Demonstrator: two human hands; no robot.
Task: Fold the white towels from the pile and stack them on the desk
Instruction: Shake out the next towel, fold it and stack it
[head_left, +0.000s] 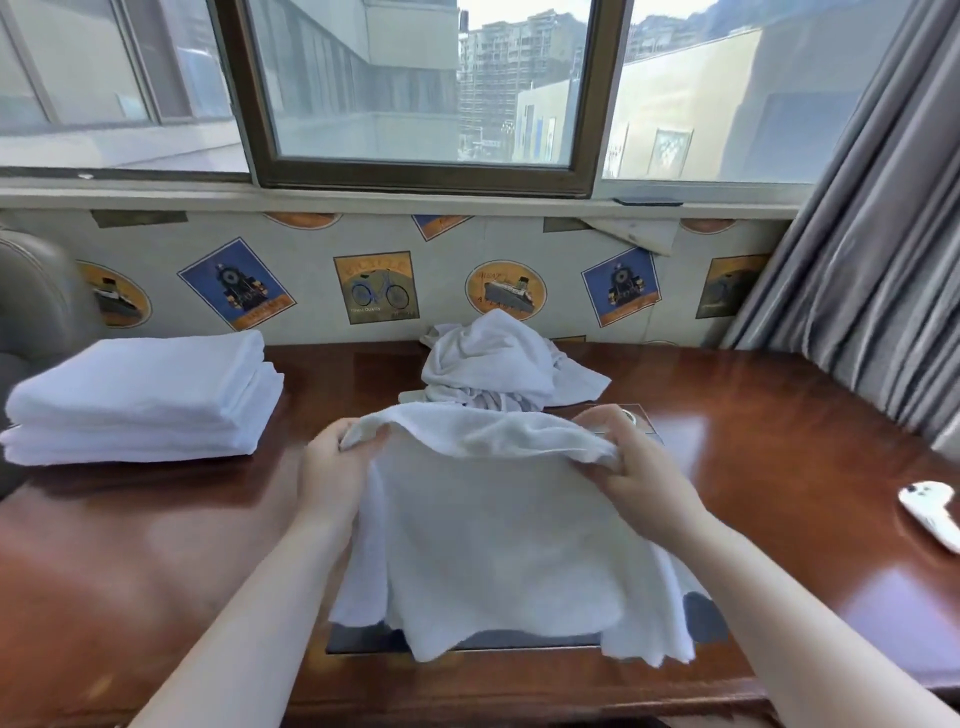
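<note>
Task looks partway done. Stack of folded towels (143, 397) sits at left of frame on the desk (753, 415), at least two or three layers, edges roughly lined up. Pile of unfolded towels (498, 364) at centre, just above the hands, crumpled against the wall; how many are in it cannot be told. One towel (493, 530) is in work right now, lower centre of frame, held up by its top edge and hanging down over a dark inset panel (363, 642) in the desk top. Its lower edge is uneven and rumpled, so I'd judge this fold is only starting. Left to do: fold this one, add it to the stack, then clear the pile.

Left hand (337, 467) at centre-left, fingers curled, pinching the towel's top left corner. Right hand (631, 462) at centre-right, fingers curled round the top right corner, bunching the cloth. Both forearms reach in from the bottom of frame, hands level with each other and well apart, top edge sagging slightly between them.

White controller (932, 512) lies at the right edge.
</note>
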